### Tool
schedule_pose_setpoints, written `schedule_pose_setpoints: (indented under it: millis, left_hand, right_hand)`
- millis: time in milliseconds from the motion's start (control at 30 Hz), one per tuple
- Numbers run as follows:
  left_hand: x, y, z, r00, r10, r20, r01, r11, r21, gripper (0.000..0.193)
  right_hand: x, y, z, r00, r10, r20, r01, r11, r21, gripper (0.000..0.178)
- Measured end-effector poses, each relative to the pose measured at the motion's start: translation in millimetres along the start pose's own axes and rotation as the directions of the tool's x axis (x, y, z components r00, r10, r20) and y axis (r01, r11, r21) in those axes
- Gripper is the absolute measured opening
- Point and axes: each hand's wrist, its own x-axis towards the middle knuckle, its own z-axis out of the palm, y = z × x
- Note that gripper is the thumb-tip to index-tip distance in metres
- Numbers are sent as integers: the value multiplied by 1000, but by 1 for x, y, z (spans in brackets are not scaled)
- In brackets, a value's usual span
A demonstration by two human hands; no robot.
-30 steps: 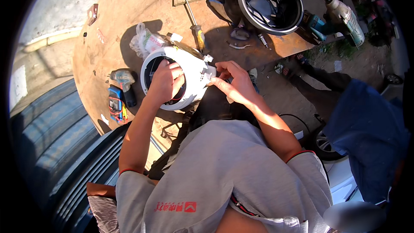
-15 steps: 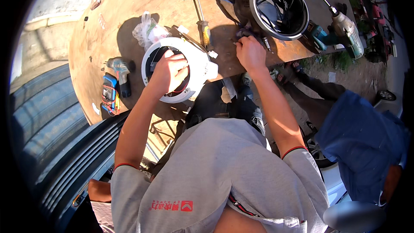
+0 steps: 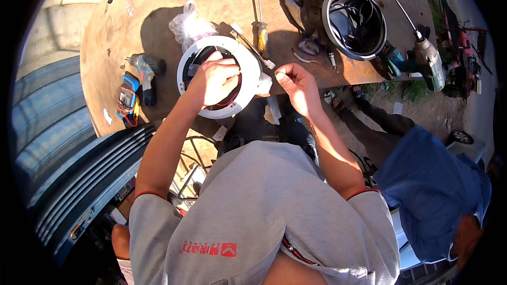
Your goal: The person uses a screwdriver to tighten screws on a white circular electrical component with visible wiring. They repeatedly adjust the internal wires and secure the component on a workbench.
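Observation:
A round white housing (image 3: 250,59) with a dark hollow centre and wires inside stands at the table's near edge. My left hand (image 3: 215,80) reaches into its opening with curled fingers; what they grip is hidden. Just right of the housing is my right hand (image 3: 299,87), thumb and fingertips pinched together. Anything between them is too small to make out. Beyond this hand lie a purple tape roll (image 3: 309,47) and a small metal piece (image 3: 332,61). A yellow-handled screwdriver (image 3: 262,37) and a white connector (image 3: 270,65) lie past the housing.
A crumpled plastic bag (image 3: 191,23) touches the housing's far side. Leftward are a cordless driver (image 3: 146,68) and a blue multimeter (image 3: 128,99). On the right stand a dark round housing with cables (image 3: 381,26) and a drill (image 3: 430,63). A person in blue (image 3: 433,179) is at the right.
My right hand has drawn back from beside the tape roll toward the white housing, fingers pinched. My left hand remains in the housing's opening. The whole view has shifted slightly.

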Motion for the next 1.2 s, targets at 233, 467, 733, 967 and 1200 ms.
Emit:
schedule_pose_setpoints:
  millis: [233, 467, 733, 967, 1200]
  left_hand:
    - [-1, -3, 5, 1000, -13, -21, 13, 1000, 0, 13]
    - [-2, -5, 6, 997, 25, -69, -26, 1000, -8, 12]
    - [-3, -2, 5, 994, 32, -107, -34, 999, -15, 10]
    - [-4, -3, 10, 984, 54, -169, -60, 998, -32, 10]
    - [-32, 56, -11, 852, -138, -505, 150, 989, -18, 20]
  right_hand:
    - [-4, 16, 28, 997, 49, -54, -43, 994, 104, 9]
    - [-5, 10, 33, 994, 90, -62, -86, 995, 55, 9]
    - [-6, 1, 37, 981, 188, -51, -182, 978, 97, 7]
    - [-4, 0, 36, 976, 212, -46, -207, 975, 82, 13]
    - [-3, -1, 35, 975, 212, -69, -213, 977, 2, 15]
